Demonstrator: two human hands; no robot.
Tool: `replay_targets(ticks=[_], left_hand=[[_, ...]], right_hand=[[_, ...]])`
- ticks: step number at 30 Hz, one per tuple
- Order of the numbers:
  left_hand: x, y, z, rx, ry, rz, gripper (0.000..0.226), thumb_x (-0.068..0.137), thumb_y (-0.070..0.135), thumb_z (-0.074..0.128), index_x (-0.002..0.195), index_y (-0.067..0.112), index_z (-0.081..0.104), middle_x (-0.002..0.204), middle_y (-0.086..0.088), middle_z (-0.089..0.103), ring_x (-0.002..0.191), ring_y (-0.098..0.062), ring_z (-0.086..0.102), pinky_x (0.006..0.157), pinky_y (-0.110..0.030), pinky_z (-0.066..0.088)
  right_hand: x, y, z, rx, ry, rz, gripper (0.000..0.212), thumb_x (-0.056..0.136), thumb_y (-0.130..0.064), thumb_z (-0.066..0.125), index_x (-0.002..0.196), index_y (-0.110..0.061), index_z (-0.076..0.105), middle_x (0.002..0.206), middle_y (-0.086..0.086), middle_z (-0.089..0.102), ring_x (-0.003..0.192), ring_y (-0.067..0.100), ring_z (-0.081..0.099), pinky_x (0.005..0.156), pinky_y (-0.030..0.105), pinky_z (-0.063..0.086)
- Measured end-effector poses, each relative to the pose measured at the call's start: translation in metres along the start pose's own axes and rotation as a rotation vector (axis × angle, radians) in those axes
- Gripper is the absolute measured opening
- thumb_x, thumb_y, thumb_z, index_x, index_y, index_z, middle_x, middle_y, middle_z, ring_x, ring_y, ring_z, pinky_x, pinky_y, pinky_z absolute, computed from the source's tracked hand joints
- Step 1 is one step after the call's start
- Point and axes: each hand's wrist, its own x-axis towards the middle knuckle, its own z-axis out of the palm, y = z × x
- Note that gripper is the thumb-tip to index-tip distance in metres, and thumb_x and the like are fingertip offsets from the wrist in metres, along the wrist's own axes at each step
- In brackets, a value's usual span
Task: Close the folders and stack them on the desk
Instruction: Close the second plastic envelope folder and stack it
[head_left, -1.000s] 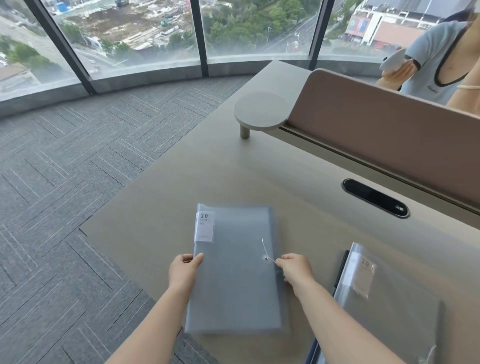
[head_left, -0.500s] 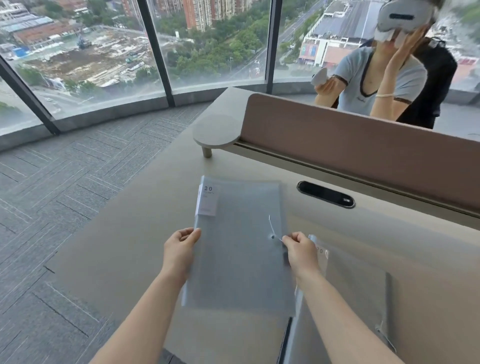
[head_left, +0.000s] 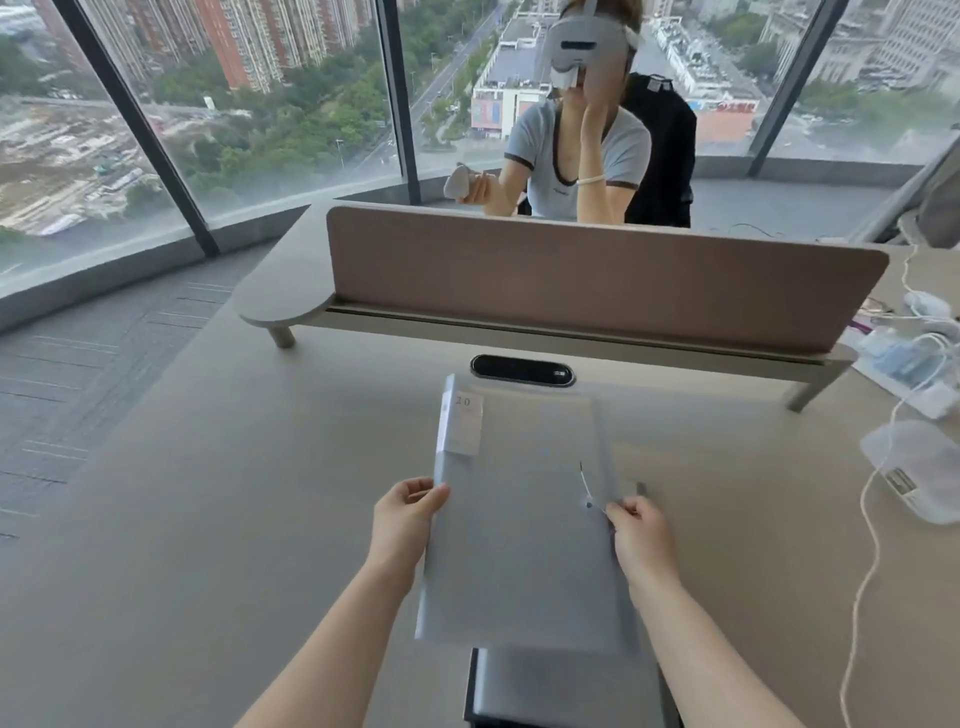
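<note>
A closed translucent grey folder (head_left: 519, 525) with a white "20" label near its top left corner is held above the desk (head_left: 218, 509). My left hand (head_left: 405, 514) grips its left edge and my right hand (head_left: 636, 525) grips its right edge beside the elastic cord and button. Below it lies a second grey folder (head_left: 561, 686) with a dark spine, flat on the desk near the front edge. The held folder covers most of the lower one.
A brown divider panel (head_left: 597, 275) on a raised shelf crosses the desk's far side, with a black cable port (head_left: 522, 370) in front of it. White chargers and cables (head_left: 914, 467) lie at the right. A person in a headset (head_left: 576, 150) sits beyond the divider.
Both hands have carried the closed folder rightwards until it hangs over the second folder, which was to its right before. The view has swung right and up.
</note>
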Motion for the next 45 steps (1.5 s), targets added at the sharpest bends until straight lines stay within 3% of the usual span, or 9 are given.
replay_targets(ticks=[4, 10, 22, 26, 29, 33, 39, 42, 45], left_hand=[[-0.011, -0.015, 0.024, 0.068, -0.043, -0.029, 0.021, 0.086, 0.017, 0.073, 0.104, 0.007, 0.067, 0.097, -0.01, 0.077, 0.082, -0.025, 0.074, 0.071, -0.035, 0.056], [-0.025, -0.038, 0.04, 0.166, -0.049, -0.056, 0.014, 0.085, 0.012, 0.073, 0.098, 0.008, 0.068, 0.091, -0.009, 0.076, 0.074, -0.019, 0.072, 0.061, -0.028, 0.053], [-0.022, -0.063, 0.045, 0.361, -0.029, -0.072, 0.021, 0.079, 0.018, 0.078, 0.097, 0.012, 0.068, 0.092, -0.009, 0.073, 0.075, -0.017, 0.068, 0.065, -0.028, 0.051], [-0.023, -0.064, 0.046, 0.431, -0.019, -0.073, 0.029, 0.079, 0.024, 0.077, 0.103, 0.014, 0.065, 0.098, -0.005, 0.068, 0.084, -0.017, 0.068, 0.073, -0.03, 0.054], [-0.027, -0.066, 0.046, 0.447, -0.042, -0.108, 0.047, 0.077, 0.034, 0.076, 0.117, 0.018, 0.058, 0.107, -0.003, 0.066, 0.093, -0.02, 0.069, 0.088, -0.04, 0.056], [-0.032, -0.076, 0.042, 0.373, -0.124, -0.204, 0.063, 0.065, 0.043, 0.073, 0.121, 0.022, 0.055, 0.103, -0.001, 0.073, 0.085, -0.019, 0.075, 0.085, -0.045, 0.059], [-0.044, -0.088, 0.041, 0.261, -0.164, -0.275, 0.026, 0.085, 0.029, 0.072, 0.108, 0.019, 0.067, 0.099, -0.005, 0.076, 0.083, -0.022, 0.076, 0.079, -0.043, 0.062], [-0.044, -0.086, 0.04, 0.249, -0.165, -0.257, 0.018, 0.086, 0.027, 0.071, 0.102, 0.02, 0.07, 0.095, -0.006, 0.077, 0.083, -0.023, 0.076, 0.076, -0.039, 0.062], [-0.041, -0.084, 0.04, 0.259, -0.168, -0.229, 0.017, 0.086, 0.027, 0.071, 0.101, 0.02, 0.072, 0.093, -0.005, 0.078, 0.081, -0.023, 0.076, 0.072, -0.037, 0.062]], right_hand=[[0.003, 0.03, -0.027, -0.072, 0.037, 0.056, 0.019, 0.088, -0.013, 0.055, 0.069, -0.013, 0.051, 0.059, 0.004, 0.049, 0.055, 0.021, 0.04, 0.055, 0.031, 0.031], [-0.002, 0.066, -0.046, -0.169, 0.058, 0.137, 0.02, 0.085, -0.015, 0.056, 0.066, -0.015, 0.049, 0.057, 0.003, 0.049, 0.055, 0.022, 0.041, 0.057, 0.033, 0.032], [-0.002, 0.077, -0.054, -0.372, -0.016, 0.16, 0.022, 0.091, -0.016, 0.053, 0.07, -0.013, 0.047, 0.061, 0.002, 0.049, 0.055, 0.022, 0.043, 0.054, 0.032, 0.03], [-0.002, 0.08, -0.054, -0.446, -0.01, 0.15, 0.023, 0.092, -0.02, 0.054, 0.071, -0.014, 0.045, 0.061, 0.002, 0.05, 0.056, 0.022, 0.044, 0.054, 0.032, 0.03], [-0.004, 0.08, -0.054, -0.501, 0.018, 0.132, 0.01, 0.091, -0.024, 0.056, 0.088, -0.015, 0.052, 0.081, 0.004, 0.058, 0.07, 0.025, 0.052, 0.06, 0.034, 0.036], [-0.008, 0.084, -0.056, -0.574, 0.016, 0.137, 0.016, 0.09, -0.028, 0.053, 0.094, -0.013, 0.055, 0.087, 0.004, 0.06, 0.075, 0.026, 0.054, 0.06, 0.033, 0.037], [-0.006, 0.084, -0.057, -0.52, -0.038, 0.231, 0.017, 0.086, -0.021, 0.054, 0.072, -0.011, 0.051, 0.066, 0.005, 0.056, 0.061, 0.026, 0.05, 0.054, 0.031, 0.031], [-0.001, 0.083, -0.059, -0.486, -0.06, 0.259, 0.014, 0.084, -0.013, 0.056, 0.081, -0.003, 0.064, 0.079, 0.014, 0.066, 0.077, 0.032, 0.06, 0.065, 0.034, 0.042], [0.002, 0.088, -0.059, -0.404, -0.026, 0.28, 0.027, 0.083, -0.004, 0.057, 0.102, 0.014, 0.063, 0.107, 0.028, 0.068, 0.103, 0.042, 0.062, 0.091, 0.044, 0.049]])
